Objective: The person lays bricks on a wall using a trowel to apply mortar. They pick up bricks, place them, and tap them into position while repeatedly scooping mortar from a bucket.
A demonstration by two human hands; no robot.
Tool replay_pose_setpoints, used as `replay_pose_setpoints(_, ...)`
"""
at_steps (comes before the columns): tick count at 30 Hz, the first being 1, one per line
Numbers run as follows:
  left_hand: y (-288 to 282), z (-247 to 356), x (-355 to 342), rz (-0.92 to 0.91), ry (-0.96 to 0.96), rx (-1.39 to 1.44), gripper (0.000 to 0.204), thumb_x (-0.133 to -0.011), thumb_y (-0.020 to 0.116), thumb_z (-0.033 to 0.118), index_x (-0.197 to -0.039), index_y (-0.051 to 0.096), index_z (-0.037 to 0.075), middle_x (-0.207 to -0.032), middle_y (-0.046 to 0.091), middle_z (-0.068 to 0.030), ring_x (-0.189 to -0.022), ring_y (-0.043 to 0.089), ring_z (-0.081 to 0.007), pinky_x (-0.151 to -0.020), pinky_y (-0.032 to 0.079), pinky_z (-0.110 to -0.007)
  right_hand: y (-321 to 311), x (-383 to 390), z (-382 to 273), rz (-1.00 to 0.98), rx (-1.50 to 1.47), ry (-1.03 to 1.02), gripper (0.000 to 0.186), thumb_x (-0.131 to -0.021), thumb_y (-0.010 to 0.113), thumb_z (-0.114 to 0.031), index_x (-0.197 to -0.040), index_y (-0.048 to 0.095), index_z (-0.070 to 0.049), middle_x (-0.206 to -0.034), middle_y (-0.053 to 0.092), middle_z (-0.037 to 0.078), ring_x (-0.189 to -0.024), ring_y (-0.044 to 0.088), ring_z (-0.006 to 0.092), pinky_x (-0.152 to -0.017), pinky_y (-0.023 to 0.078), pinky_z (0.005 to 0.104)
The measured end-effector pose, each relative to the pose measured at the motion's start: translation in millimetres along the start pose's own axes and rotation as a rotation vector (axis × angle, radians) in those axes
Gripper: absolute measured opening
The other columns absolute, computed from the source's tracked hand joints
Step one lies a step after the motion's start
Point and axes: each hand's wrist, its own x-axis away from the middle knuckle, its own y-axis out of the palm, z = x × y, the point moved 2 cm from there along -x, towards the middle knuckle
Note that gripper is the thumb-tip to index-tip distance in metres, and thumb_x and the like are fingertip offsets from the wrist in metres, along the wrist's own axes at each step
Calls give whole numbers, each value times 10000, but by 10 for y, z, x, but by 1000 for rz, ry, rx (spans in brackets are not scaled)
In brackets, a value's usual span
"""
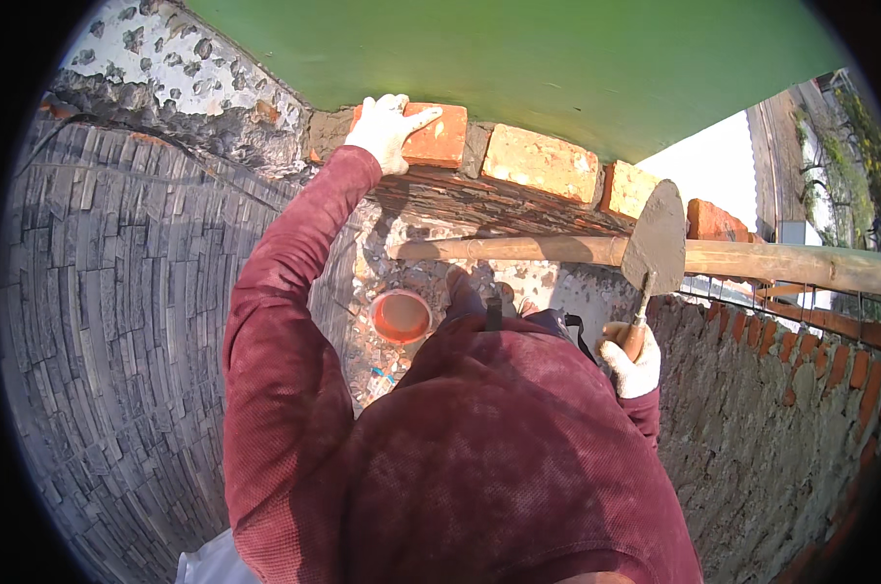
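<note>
My left hand (382,132), in a white glove, grips the left end of an orange brick (439,136) on top of the brick wall (518,202). One finger stretches across the brick's upper face. To its right, past a grey mortar joint (475,149), lies a paler brick (540,164), followed by another pale brick (632,187). Lower right, my gloved right hand (635,362) is closed around the wooden handle of a trowel (657,238). The trowel's pointed blade is coated in grey mortar and tilts up toward the wall.
A bamboo pole (548,250) crosses in front of the wall, passing behind the trowel. Near my feet, an orange bucket (402,316) stands on rubble-strewn ground. Grey stone cladding (119,321) rises at left, a rough mortared wall (752,419) at right. A green surface (538,68) lies beyond the bricks.
</note>
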Motion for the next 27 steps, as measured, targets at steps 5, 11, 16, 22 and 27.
replay_pose_setpoints(5,108,-123,-38,-9,58,24,1047,-602,882,235,-1528,410,358,-1414,510,-215,-1322,462,-332,-1068,325,-518,363,-48,-289,-19,31,58,418,-780,825,-214,-1090,644,2,-898,675,49,-806,629,138,-754,524,296)
replay_pose_setpoints(11,239,-218,-51,14,86,86,1045,-598,879,232,-1528,416,350,-1389,517,-226,-1317,462,-352,-1085,319,-524,539,-293,-425,-55,61,24,482,-782,844,-258,-1119,624,8,-908,702,75,-803,651,143,-752,537,296)
replay_pose_setpoints(16,291,-223,-50,56,98,120,1073,-575,877,217,-1536,413,320,-1422,496,-278,-1353,438,-402,-1132,309,-506,617,-459,-539,-84,84,7,444,-782,843,-230,-1100,633,0,-895,695,66,-799,646,136,-742,534,289)
replay_pose_setpoints(22,468,-252,-17,222,184,236,1015,-594,845,120,-1509,444,297,-1410,527,-226,-1354,426,-424,-1147,305,-547,772,-639,-811,-109,189,-10,357,-801,809,-189,-1053,635,-5,-868,677,63,-781,624,128,-726,520,291)
replay_pose_setpoints(27,521,-133,87,174,161,272,875,-667,843,108,-1456,497,263,-1457,531,-161,-1388,439,-386,-1194,252,-581,1023,-883,-1199,-78,465,-237,421,-854,734,-153,-1194,593,52,-901,683,188,-845,689,263,-794,538,357)
